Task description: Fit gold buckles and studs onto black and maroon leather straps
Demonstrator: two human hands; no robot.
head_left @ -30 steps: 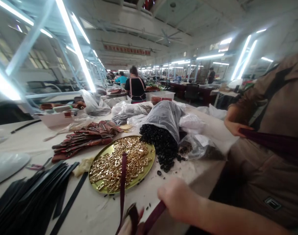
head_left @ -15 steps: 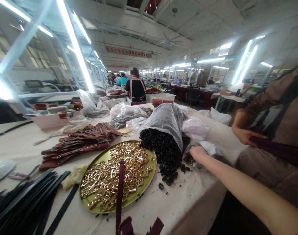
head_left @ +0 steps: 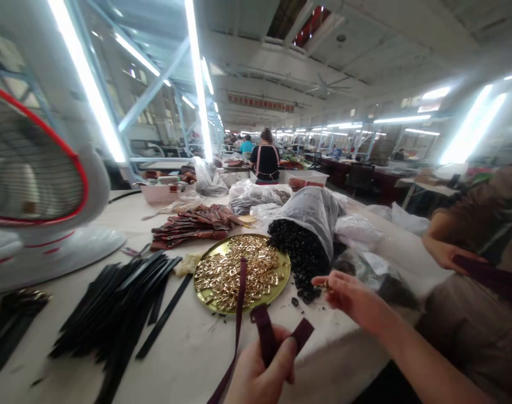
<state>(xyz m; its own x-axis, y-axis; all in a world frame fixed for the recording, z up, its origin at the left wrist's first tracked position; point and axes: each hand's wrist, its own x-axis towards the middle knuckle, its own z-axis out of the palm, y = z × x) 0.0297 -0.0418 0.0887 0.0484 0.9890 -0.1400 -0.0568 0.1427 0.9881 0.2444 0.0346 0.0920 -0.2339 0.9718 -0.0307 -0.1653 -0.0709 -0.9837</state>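
Note:
My left hand (head_left: 262, 365), low in the middle, is closed round a dark maroon strap (head_left: 264, 331). One folded end of the strap stands above the fingers, and another cut end (head_left: 303, 331) sticks out to the right. A long thin maroon strip (head_left: 241, 286) rises beside that hand, in front of the round gold tray (head_left: 201, 294) heaped with gold buckles (head_left: 256, 264). My right hand (head_left: 357, 297) hovers over the table to the right, pinching a small brass-coloured metal piece (head_left: 324, 285) too small to name. Behind it lies an open clear plastic bag (head_left: 365, 266).
Black small pieces (head_left: 304, 252) spill from a grey plastic bag (head_left: 309, 207). Black straps (head_left: 113, 303) and reddish-brown leather pieces (head_left: 192, 221) lie on the left. A white fan (head_left: 81, 196) stands at far left. Another person (head_left: 466, 247) holds maroon material on the right.
My right hand has come out of the clear bag with a small metal piece. My left hand has risen into view with the strap. The view has turned left, bringing in the fan.

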